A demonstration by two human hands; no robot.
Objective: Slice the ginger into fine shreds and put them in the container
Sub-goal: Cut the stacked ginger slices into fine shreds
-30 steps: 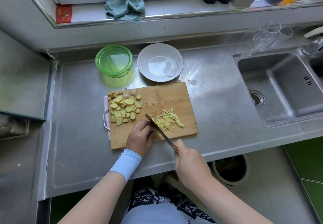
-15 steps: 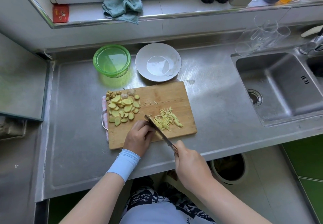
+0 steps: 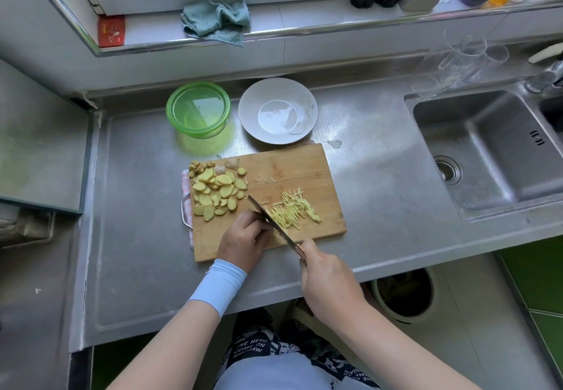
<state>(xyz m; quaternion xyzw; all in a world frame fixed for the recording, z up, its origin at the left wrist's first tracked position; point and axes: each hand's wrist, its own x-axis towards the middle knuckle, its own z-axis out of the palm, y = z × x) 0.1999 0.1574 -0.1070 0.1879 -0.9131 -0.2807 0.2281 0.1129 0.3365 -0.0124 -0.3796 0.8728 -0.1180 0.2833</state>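
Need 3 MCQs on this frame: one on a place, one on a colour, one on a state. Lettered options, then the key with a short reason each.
1. Where on the cutting board do the ginger slices lie?
A. at its left end
B. at its right end
C. off it, on the counter

2. What colour is the round container behind the board?
A. red
B. green
C. blue

3. What is the right hand doing?
A. lying flat on the counter
B. reaching into the sink
C. gripping the knife

Key:
1 A: the slices are heaped at the board's left end, with the shreds to their right.
2 B: its rim and wall are bright green.
3 C: its fingers are curled round the handle, with the blade over the board.
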